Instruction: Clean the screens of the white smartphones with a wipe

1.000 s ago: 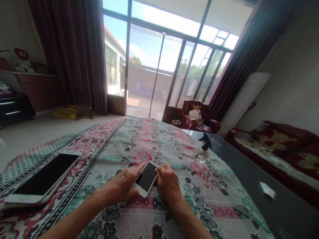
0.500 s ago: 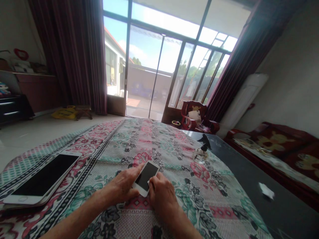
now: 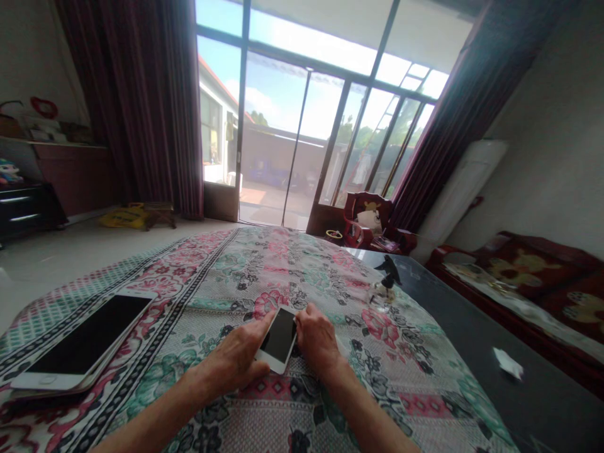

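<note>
A small white smartphone [image 3: 279,340] with a dark screen is in front of me, just over the floral cloth. My left hand [image 3: 238,352] grips it along the left edge, thumb at the lower corner. My right hand [image 3: 315,336] is closed at the phone's upper right edge, fingers curled and touching its side. Whatever the right fingers pinch, if anything, is hidden. Left of my arms, a larger white phone [image 3: 87,340] lies face up on a stack of other flat devices.
The patterned tablecloth [image 3: 264,264] covers the surface. Farther right stands a clear spray bottle [image 3: 382,294] with a black nozzle. A crumpled white tissue [image 3: 508,363] lies on the dark tabletop [image 3: 453,327]. Beyond are a red wooden chair [image 3: 365,220] and a sofa [image 3: 519,264].
My right hand has moved up and to the right, from the phone's lower right side to its upper right edge. The left hand keeps its hold on the phone.
</note>
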Motion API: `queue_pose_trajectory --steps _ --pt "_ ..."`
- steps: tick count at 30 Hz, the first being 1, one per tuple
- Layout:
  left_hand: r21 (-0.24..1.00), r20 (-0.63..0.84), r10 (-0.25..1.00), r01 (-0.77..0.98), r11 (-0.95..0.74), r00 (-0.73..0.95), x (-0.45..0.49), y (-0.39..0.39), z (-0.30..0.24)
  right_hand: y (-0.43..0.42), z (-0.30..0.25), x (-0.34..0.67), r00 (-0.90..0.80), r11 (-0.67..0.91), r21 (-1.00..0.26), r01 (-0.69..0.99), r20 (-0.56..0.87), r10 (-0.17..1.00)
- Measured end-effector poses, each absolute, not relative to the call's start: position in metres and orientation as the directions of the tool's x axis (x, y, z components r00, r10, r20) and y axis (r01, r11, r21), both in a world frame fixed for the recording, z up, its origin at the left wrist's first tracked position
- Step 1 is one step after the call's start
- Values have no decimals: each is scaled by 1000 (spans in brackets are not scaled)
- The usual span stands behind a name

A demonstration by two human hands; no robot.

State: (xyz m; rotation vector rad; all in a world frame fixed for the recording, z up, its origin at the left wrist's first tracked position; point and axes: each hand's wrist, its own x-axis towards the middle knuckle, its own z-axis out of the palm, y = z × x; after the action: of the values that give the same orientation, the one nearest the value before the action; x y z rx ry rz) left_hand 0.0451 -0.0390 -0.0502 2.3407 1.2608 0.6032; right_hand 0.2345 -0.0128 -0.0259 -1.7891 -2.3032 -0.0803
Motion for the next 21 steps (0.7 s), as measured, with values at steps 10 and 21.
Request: queue_pose_trajectory --steps 10,21 --pt "552 217 845 653 -519 488 46 -41 -50 -68 -43 227 -423 436 -91 895 132 897" --pt "531 178 870 699 -478 460 50 -40 -49 1 -17 237 -251 267 -71 961 174 952"
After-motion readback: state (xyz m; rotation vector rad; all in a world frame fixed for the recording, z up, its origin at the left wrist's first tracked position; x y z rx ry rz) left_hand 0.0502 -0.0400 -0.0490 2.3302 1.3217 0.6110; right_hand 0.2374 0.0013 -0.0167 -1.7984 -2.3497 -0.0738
